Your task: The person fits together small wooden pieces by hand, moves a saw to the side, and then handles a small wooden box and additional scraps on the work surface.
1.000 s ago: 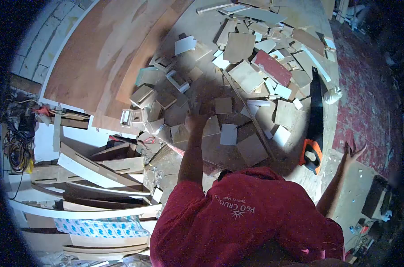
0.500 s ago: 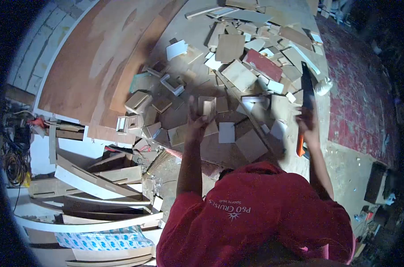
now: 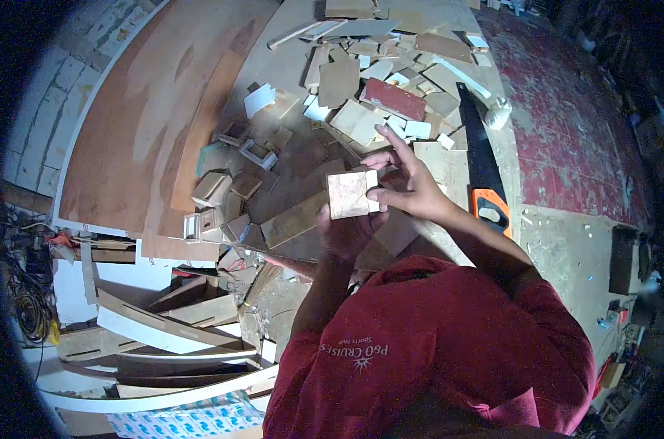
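A small square plywood offcut, pale and mottled on its flat face, held up above the worktop just left of the handsaw. Left hand closed on the offcut's lower edge from beneath, forearm rising straight from the red shirt. Right hand gripping the offcut's right edge between thumb and curled fingers, index finger stretched out towards the scrap pile. Beyond the handsaw's black blade (orange handle nearest the person), a heap of wood scraps: thin rectangles, narrow strips, one dark red board, a few small open box frames. Far left of the handsaw, large reddish-brown plywood sheets lying flat. Worktop dusty, littered with chips. Right of the handsaw, a worn red-patterned floor. Dim, cluttered workshop; stacked boards lower left.
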Tool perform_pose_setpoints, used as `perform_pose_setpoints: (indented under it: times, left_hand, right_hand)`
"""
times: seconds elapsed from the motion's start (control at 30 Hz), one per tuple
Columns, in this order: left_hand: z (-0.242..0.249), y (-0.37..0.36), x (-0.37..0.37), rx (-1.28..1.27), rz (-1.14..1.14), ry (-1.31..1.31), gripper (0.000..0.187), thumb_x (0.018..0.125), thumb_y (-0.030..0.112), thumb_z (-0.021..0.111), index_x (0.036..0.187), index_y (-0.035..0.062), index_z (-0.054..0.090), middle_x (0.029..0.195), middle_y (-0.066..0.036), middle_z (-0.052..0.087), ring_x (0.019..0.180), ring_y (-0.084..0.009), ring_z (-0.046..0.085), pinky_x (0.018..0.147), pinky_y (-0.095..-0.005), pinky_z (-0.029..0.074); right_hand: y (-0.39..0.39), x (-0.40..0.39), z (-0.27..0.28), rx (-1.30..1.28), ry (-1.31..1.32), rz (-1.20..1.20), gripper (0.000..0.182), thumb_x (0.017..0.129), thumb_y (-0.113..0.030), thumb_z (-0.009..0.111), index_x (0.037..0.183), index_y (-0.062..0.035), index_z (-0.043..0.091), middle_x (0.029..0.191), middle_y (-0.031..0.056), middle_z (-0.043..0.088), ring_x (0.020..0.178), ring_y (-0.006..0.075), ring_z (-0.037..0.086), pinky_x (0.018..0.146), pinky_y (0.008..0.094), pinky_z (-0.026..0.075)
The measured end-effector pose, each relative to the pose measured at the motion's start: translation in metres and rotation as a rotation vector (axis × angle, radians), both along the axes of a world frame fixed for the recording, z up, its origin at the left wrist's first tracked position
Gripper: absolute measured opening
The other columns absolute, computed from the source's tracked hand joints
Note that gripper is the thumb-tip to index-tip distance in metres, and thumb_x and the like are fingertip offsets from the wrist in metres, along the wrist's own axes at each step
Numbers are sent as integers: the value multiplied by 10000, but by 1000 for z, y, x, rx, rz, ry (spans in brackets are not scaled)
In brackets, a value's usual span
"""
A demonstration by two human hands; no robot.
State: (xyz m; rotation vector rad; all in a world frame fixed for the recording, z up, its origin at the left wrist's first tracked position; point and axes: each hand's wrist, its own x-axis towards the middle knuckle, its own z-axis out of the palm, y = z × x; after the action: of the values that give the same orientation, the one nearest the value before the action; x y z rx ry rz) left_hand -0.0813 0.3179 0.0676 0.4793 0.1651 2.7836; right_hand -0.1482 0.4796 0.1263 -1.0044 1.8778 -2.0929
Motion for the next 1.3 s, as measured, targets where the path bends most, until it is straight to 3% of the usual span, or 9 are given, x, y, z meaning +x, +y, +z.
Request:
perform_pose_setpoints:
  times: [0.17, 0.27, 0.3, 0.5, 0.63, 0.7, 0.8, 1.07, 1.3]
  left_hand:
    - [-1, 4, 1, -11, 10, -57, 758, 771, 373, 636, 1343, 15, 291, 1266, -236, 425, 1097, -390, 503, 959, -507, 409]
    - [-10, -3, -2, -747, 282, -81, 826, 691, 317, 700, 1344, 21, 292, 1186, -199, 500, 1018, -340, 568, 929, -449, 449]
    - [13, -3, -15, -901, 406, 172, 947, 636, 266, 748, 1380, 32, 211, 1207, -175, 473, 1074, -291, 536, 942, -403, 431]
    - [63, 10, 0, -1301, 600, 255, 1116, 554, 168, 796, 1410, 39, 92, 1310, -169, 366, 1180, -263, 437, 987, -384, 357]
    - [66, 17, 8, -1022, 562, 89, 888, 731, 154, 664, 1409, 32, 103, 1254, -184, 441, 1168, -268, 454, 985, -392, 353]
    - [64, 22, 11, -1046, 643, 59, 661, 816, 154, 572, 1374, 24, 242, 1203, -159, 493, 1121, -247, 494, 936, -375, 395]
    - [51, 25, 9, -925, 330, -296, 430, 840, 203, 575, 1222, 37, 466, 1051, -76, 580, 934, -161, 578, 776, -281, 461]
    - [47, 20, 10, -1124, 422, -280, 359, 812, 176, 623, 1108, -9, 537, 969, -54, 605, 847, -117, 585, 699, -253, 477]
    - [43, 25, 11, -1154, 524, -293, 376, 757, 41, 685, 1102, -52, 565, 946, -72, 630, 848, -106, 582, 762, -259, 481]
  right_hand:
    - [10, 4, 6, -25, -154, 32, 914, 724, -27, 717, 1423, -105, 134, 1127, 144, 522, 914, 165, 519, 843, 316, 450]
    - [18, 6, 2, -81, -164, 50, 971, 710, -44, 734, 1429, -117, 85, 1159, 157, 501, 1003, 183, 503, 877, 326, 435]
    - [20, 8, 2, -173, -178, 125, 1009, 696, -49, 746, 1431, -125, 60, 1184, 166, 482, 1048, 196, 489, 902, 334, 414]
    - [34, 8, -6, -184, -182, 204, 1108, 643, -20, 769, 1435, -152, 5, 1248, 177, 427, 1129, 233, 462, 977, 376, 340]
    - [40, 10, -6, -356, -245, 270, 1132, 624, 40, 740, 1434, -170, -21, 1257, 146, 419, 1126, 227, 462, 966, 367, 350]
    - [41, 12, -4, -420, -267, 253, 1142, 619, 33, 746, 1433, -175, -29, 1257, 146, 418, 1138, 230, 457, 969, 372, 347]
    - [39, 13, -12, -423, -230, 230, 1150, 613, 47, 743, 1433, -171, -34, 1262, 143, 415, 1163, 229, 441, 974, 372, 341]
    - [50, 13, -28, -120, -63, 177, 1108, 615, 48, 747, 1439, -147, 32, 1265, 138, 411, 1199, 223, 407, 984, 350, 328]
    - [47, 14, -34, -174, -286, 127, 831, 758, 126, 559, 1428, -104, 125, 1018, 80, 556, 899, 118, 517, 777, 241, 415]
